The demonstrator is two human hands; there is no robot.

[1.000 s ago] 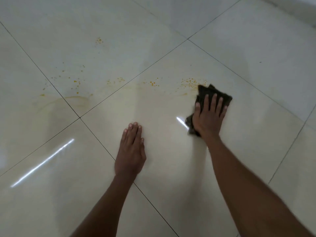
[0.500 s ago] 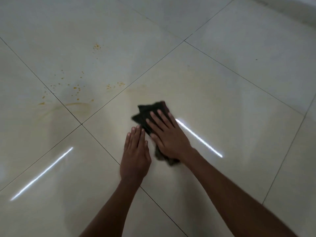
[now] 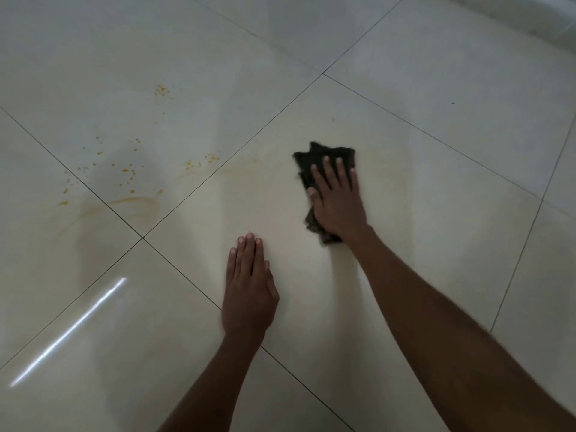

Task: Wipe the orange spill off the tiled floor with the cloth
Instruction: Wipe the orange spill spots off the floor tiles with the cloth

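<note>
A dark crumpled cloth [image 3: 318,157] lies on the glossy cream tiled floor [image 3: 436,88]. My right hand [image 3: 338,199] presses flat on it with straight fingers, covering its middle. My left hand [image 3: 249,289] rests flat on the tile below and left of the cloth, holding nothing. Orange spill [image 3: 124,171] shows as scattered drops and a curved smear [image 3: 134,201] on the tiles to the left, well apart from the cloth. A faint yellowish film [image 3: 249,163] covers the tile between spill and cloth.
Dark grout lines cross at a corner [image 3: 142,237] left of my left hand. A bright light streak [image 3: 68,332] reflects at the lower left. A pale wall base [image 3: 530,14] runs along the top right.
My right hand swept the cloth left across the tile beside my left hand, then back right and upward. The orange specks on that tile are gone. My left hand stayed put.
</note>
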